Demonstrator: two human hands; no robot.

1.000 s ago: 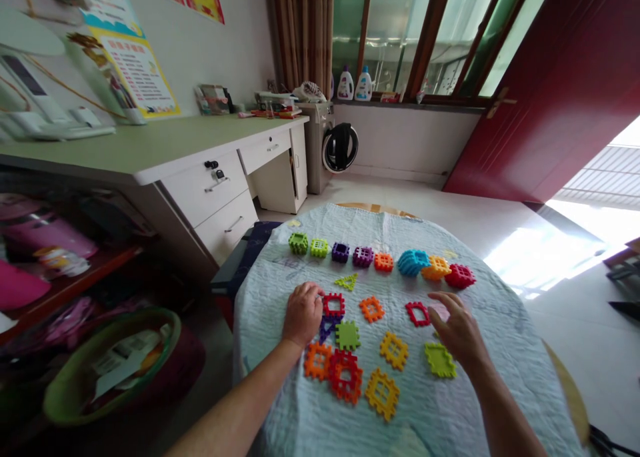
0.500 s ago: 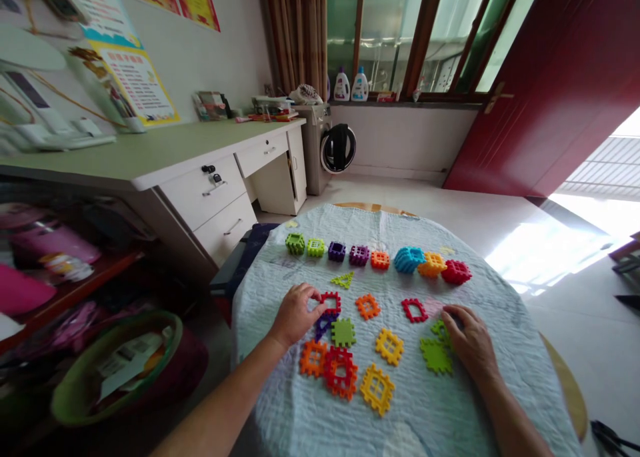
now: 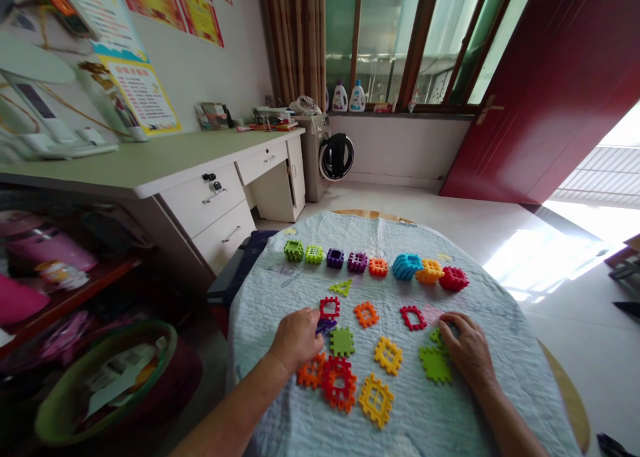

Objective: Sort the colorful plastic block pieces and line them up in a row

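My left hand [image 3: 296,337] is closed on a purple triangular piece [image 3: 326,326], which is tilted and partly hidden by the fingers. Just beyond it lies a red square frame [image 3: 329,308], and a green square tile [image 3: 342,342] is beside the fingers. An orange tile [image 3: 312,370] and overlapping red tiles [image 3: 339,384] sit nearer to me. My right hand [image 3: 467,345] rests on the cloth with fingers loosely apart. Its thumb side is against a green square tile [image 3: 435,364] and a smaller green piece [image 3: 437,338], partly covered.
A row of sorted blocks, including a blue stack [image 3: 407,266] and a red stack [image 3: 455,278], runs along the far side of the cloth-covered round table [image 3: 425,410]. Yellow window tiles [image 3: 377,401] lie mid-table. A desk [image 3: 200,152] stands at left.
My left hand has moved slightly down and turned over, and the purple triangle has gone from lying flat to tilted in its grip. My right hand stays in nearly the same place.
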